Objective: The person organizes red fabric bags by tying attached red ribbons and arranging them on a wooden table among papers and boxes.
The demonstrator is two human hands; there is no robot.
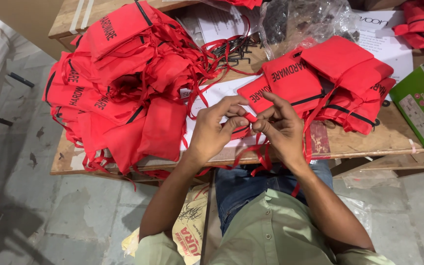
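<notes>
Both hands meet at the table's near edge [369,142], pinching a thin red drawstring ribbon [251,118] between them. The left hand [212,130] clamps it between thumb and forefinger; the right hand [280,125] grips it with its fingertips. The ribbon is narrow and flat; its short taut piece runs roughly from 10 to 4 o'clock, loose ends trailing toward 6. Red drawstring pouches [119,83] are heaped at 10 o'clock, with a smaller pile [339,73] at 1.
</notes>
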